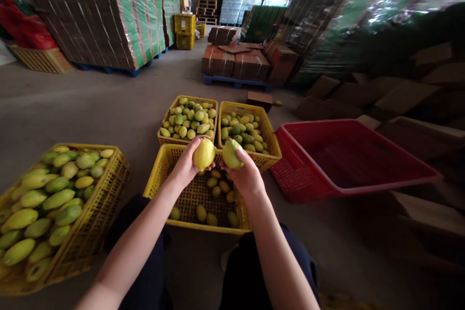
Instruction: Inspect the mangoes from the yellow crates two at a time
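My left hand (186, 164) is closed around a yellow lemon (204, 154). A greener lemon (231, 154) sits in the grip of my right hand (248, 174), close beside the first one. Both lemons are held up over a yellow plastic crate (152, 174) between my knees, whose mesh floor carries several scattered lemons (211, 219). Beyond it stand two more yellow crates, the left one piled with lemons (191, 118) and the right one holding greener lemons (247, 131).
A yellow crate (105, 203) heaped with green-yellow lemons (58, 198) stands at my left. To the right is a red plastic crate (308, 167), with flattened cardboard (403, 97) behind it. Stacked cartons (236, 63) on a blue pallet and wrapped pallet loads (119, 14) rise farther back.
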A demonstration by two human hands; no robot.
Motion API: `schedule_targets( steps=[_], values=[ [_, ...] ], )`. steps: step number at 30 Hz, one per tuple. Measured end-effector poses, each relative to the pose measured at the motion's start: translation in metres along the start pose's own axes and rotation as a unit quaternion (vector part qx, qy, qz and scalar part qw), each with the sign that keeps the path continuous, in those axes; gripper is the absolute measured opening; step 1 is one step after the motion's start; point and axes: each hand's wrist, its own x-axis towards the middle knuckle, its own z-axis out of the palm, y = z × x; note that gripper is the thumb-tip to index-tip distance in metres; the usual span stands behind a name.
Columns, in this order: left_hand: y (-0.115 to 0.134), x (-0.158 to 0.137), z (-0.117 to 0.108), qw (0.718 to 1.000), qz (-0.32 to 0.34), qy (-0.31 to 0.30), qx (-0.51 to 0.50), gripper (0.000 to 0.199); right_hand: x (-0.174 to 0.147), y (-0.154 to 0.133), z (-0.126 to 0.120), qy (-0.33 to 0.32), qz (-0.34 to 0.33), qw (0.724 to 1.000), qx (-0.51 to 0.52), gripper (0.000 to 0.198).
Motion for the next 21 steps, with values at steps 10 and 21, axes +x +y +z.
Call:
schedule_targets(
  steps=[10, 21],
  values=[
    [-0.003, 0.004, 0.005, 0.995, -0.05, 0.085, 0.024, 0.035, 0.004, 0.007, 0.007, -0.041, 0.031, 0.999, -0.013, 0.031],
    [-0.003, 0.001, -0.001, 0.996, 0.076, 0.024, 0.046, 0.03, -0.004, 0.006, 0.013, -0.114, -0.039, 0.992, -0.032, 0.031]
  ],
)
